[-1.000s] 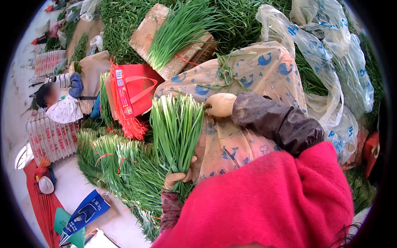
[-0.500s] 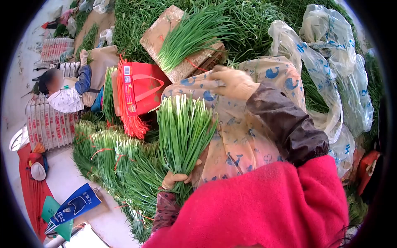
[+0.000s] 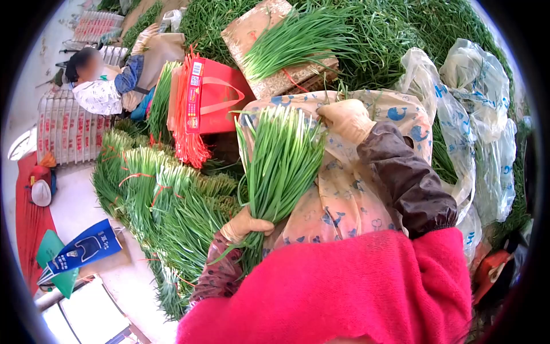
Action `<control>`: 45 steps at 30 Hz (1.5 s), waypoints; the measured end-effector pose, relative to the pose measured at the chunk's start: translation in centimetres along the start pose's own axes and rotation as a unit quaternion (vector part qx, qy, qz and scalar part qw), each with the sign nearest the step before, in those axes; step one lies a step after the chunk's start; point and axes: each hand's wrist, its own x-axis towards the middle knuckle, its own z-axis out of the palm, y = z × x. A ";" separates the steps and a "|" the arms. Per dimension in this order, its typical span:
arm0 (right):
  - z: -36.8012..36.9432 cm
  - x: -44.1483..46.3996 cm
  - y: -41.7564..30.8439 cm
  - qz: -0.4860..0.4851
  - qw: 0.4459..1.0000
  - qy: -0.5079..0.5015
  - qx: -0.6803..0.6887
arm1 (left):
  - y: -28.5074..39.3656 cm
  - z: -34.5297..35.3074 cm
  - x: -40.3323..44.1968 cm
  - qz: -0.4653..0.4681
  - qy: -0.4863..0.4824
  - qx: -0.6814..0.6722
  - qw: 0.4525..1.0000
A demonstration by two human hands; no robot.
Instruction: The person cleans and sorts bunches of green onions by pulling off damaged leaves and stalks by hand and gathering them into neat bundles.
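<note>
My left hand [image 3: 246, 225], in a pale glove, is wrapped round the leafy part of a loose bunch of garlic chives [image 3: 281, 163]. The bunch's whitish ends point up and away from me. Beside those ends, on the right, is my gloved right hand [image 3: 347, 119]; its fingers are closed together at the bunch's edge. Whatever they pinch, if anything, is too small to make out. Under both lies a plastic apron [image 3: 344, 198] with blue prints. Another heap of chives [image 3: 298, 43] rests on a patterned board [image 3: 255, 26] further off.
A red bag [image 3: 217, 94] with red ties [image 3: 192, 150] hanging beside it stands left of the board. Tied chive bundles [image 3: 154, 195] are stacked on the left. Loose greens [image 3: 395, 26] spread behind. Clear plastic bags [image 3: 478, 126] lie right. Another person [image 3: 100, 94] sits at the far left.
My right hand has moved from above the apron to the whitish ends of the chives, and its blur is gone. My left hand still grips the bunch, which now leans more right. The view has shifted.
</note>
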 end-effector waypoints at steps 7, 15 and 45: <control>-0.7 1.0 6.0 0.183 0.982 -0.017 -0.047 | 2.2 0.2 1.1 -0.022 -0.060 0.047 0.997; -7.0 -2.4 4.1 0.060 0.991 0.121 -0.013 | 1.3 -0.2 1.5 -0.048 -0.089 0.037 0.994; -5.0 -2.0 -1.1 0.144 0.928 0.075 0.334 | 2.9 1.0 3.1 0.022 -0.161 0.268 0.950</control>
